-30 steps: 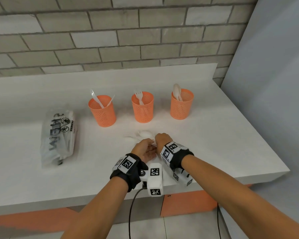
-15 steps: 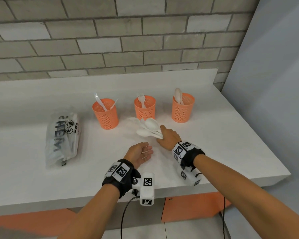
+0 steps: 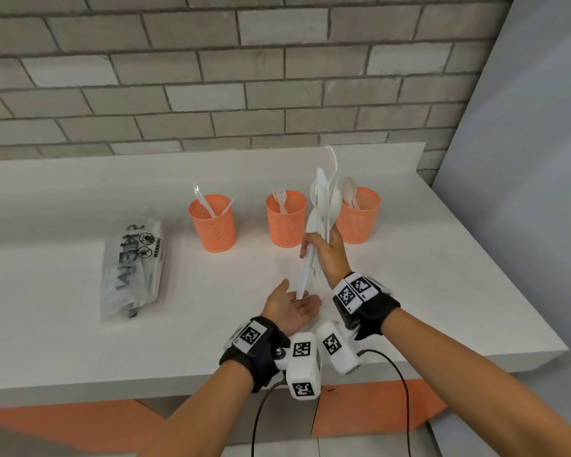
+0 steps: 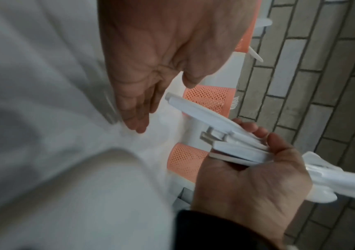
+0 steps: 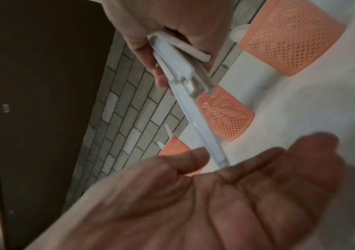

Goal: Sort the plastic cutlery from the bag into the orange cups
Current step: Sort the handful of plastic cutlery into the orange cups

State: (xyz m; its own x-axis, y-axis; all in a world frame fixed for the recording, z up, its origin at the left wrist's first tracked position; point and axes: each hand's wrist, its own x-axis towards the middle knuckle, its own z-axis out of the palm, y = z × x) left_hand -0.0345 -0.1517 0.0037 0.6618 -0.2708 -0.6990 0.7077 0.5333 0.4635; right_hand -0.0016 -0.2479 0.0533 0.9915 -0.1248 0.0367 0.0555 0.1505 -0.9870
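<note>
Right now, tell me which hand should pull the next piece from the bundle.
Left. The left hand is open, palm up, under the long handle sticking out of the bundle. The right hand grips the bundle upright, so it is occupied.

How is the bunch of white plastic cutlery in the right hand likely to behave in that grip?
The bunch of white plastic cutlery probably slips easily: one handle hangs lower, reaching the open left hand. It looks light, since the right hand holds it all upright.
</note>
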